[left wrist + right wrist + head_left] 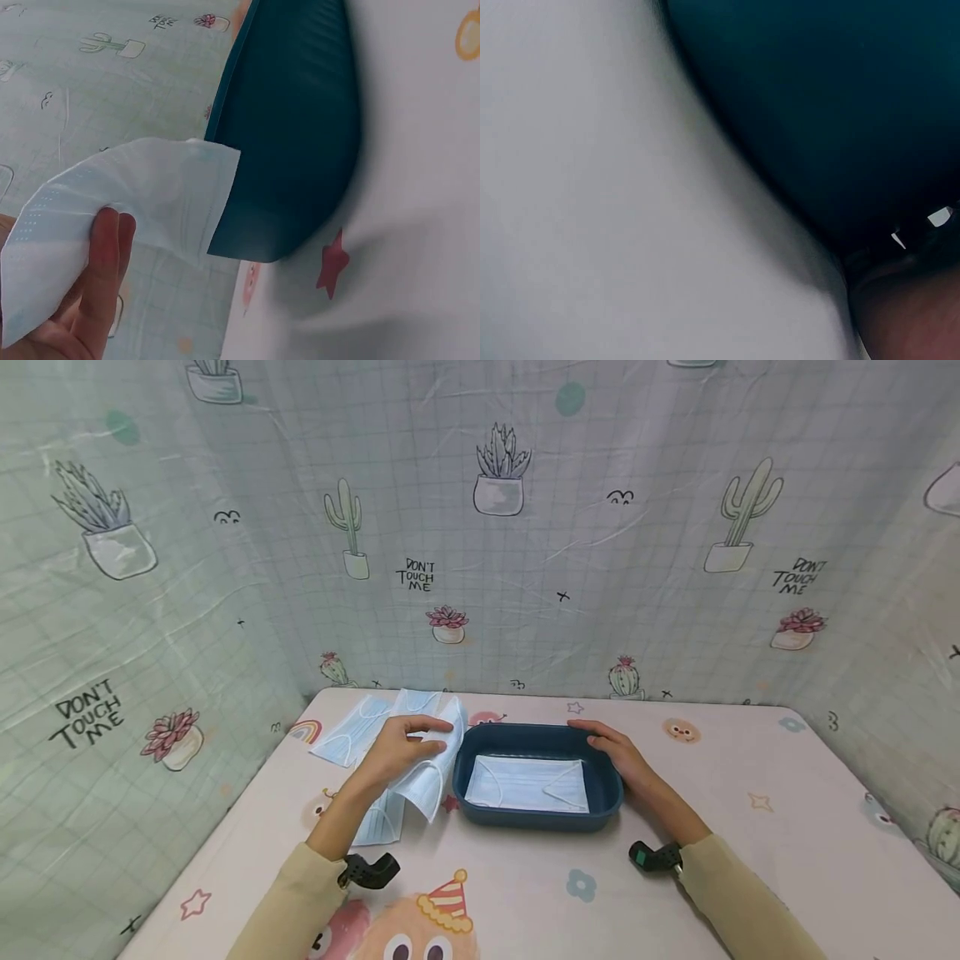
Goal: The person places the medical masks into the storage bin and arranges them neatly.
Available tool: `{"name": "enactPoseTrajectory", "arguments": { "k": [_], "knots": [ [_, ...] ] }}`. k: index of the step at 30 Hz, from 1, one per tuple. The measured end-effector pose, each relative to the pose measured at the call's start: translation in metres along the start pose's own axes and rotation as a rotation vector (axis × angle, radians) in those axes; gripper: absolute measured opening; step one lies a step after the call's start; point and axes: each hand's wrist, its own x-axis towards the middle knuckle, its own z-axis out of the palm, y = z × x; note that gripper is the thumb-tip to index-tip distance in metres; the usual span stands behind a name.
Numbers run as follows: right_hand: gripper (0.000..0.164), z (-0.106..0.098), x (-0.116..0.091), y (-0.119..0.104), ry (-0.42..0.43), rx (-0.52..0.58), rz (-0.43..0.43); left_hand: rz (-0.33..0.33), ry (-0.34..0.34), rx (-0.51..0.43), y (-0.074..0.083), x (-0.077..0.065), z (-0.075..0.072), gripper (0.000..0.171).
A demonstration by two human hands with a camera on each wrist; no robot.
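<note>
My left hand [392, 750] pinches a light blue pleated face mask [429, 785] between thumb and fingers, just left of a dark blue oval-cornered box [529, 819]. In the left wrist view the held mask [169, 176] bends in an arc, with its free end in front of the box wall [292, 127]. Inside the box another face mask [525, 777] lies flat, ear loops on top. At the box's far right corner, my right hand [621, 756] holds the rim; the outer fingers are partly hidden. The right wrist view shows little of that hand [915, 322], dark and blurred.
Left of the box lie several loose face masks [351, 731], some overlapping and partly behind my left hand. A patterned white cloth [525, 893] covers the table. Printed curtains [420, 510] enclose the back and both sides.
</note>
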Motion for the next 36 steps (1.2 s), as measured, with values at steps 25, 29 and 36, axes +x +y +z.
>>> {"name": "enactPoseTrajectory", "arguments": {
  "k": [25,29,36],
  "knots": [
    [0.046,-0.001,-0.003,-0.003,-0.013,0.001,0.006,0.173,-0.213,0.052,0.072,0.026,0.021,0.033],
    [0.047,-0.001,-0.002,-0.003,0.001,0.013,0.018,0.25,-0.347,0.135,0.086,0.036,0.037,0.035],
    [0.049,0.001,0.0,-0.002,0.049,0.016,0.082,0.38,-0.576,0.278,0.094,0.057,0.065,0.038]
  ]
}}
